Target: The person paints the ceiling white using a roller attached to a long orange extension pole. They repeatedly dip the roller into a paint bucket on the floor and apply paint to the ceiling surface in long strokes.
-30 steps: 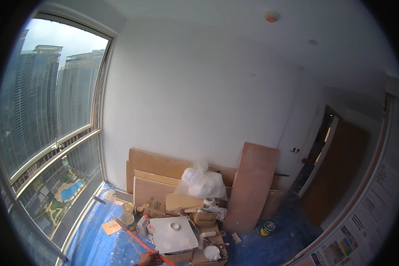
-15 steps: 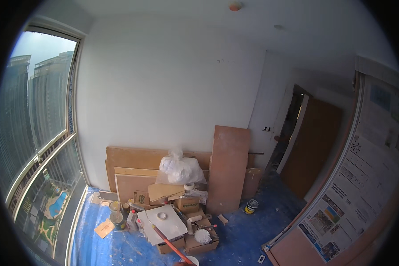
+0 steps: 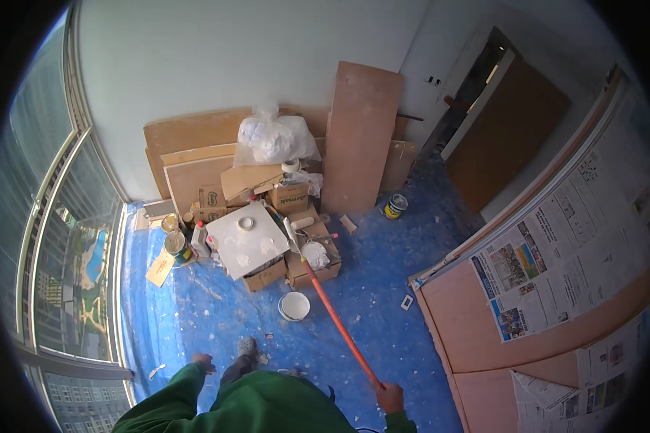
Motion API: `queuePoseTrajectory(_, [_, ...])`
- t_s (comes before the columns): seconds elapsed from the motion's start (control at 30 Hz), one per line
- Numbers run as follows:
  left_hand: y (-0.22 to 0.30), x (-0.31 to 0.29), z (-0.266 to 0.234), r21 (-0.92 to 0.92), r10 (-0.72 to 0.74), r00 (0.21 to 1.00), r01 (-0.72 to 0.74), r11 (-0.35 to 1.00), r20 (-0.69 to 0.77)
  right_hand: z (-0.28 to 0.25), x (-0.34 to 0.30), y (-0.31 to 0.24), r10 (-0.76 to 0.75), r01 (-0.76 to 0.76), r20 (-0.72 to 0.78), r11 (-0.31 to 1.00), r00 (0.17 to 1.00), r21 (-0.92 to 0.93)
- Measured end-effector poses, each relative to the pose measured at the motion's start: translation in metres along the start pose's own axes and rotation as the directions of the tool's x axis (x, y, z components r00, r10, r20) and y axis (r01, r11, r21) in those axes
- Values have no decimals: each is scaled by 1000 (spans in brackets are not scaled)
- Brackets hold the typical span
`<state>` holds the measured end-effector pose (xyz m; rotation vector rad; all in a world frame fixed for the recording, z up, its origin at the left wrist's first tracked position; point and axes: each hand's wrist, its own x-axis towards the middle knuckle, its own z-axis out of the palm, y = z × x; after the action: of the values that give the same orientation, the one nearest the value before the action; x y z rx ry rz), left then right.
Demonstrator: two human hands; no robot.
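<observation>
My right hand [image 3: 390, 397] is closed round the lower end of a long orange pole [image 3: 339, 326]. The pole slants up and leftward to a white paint roller [image 3: 291, 231] that lies over the cardboard boxes. Nothing shows in my left hand [image 3: 204, 362], which hangs low over the floor with its fingers loosely apart, though small in view. A tub of white paint [image 3: 295, 306] stands on the floor left of the pole. Beyond it, a white board [image 3: 249, 242] bears a roll of tape [image 3: 245, 224].
Blue sheeting [image 3: 383, 289] covers the floor. Boards [image 3: 361, 137] and a bag of white material [image 3: 274, 138] stand at the wall. Paint cans [image 3: 177, 246] sit at left, another can [image 3: 396, 206] toward the door [image 3: 509, 133]. A newspaper-covered panel [image 3: 534, 267] rises at right.
My view has tipped downward, bringing both arms and the paint tub fully in. The pole now slants to the right of the tub, its grip end farther right.
</observation>
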<state>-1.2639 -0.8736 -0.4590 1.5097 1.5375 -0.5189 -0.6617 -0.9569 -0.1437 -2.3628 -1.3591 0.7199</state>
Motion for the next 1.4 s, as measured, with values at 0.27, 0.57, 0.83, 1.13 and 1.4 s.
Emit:
queuePoseTrajectory(0.27, [-4,-123,27,-943,-518,828,314,113,214,10,-7,36,-5,9,41,996,999,-85])
queuePoseTrajectory(0.57, [8,-143,57,-941,-428,859,334,53,281,12,-1,28,97,-35,147,926,984,-376])
queuePoseTrajectory(0.83, [-10,-164,39,-974,-425,882,224,-6,206,36,12,29,75,14,141,838,987,-546])
queuePoseTrajectory(1.13, [-8,-194,41,-965,-516,836,256,63,189,55,22,22,90,2,172,883,981,-470])
queuePoseTrajectory(1.4, [-15,-196,42,-962,-510,836,267,60,200,109,77,15,80,21,207,897,975,-443])
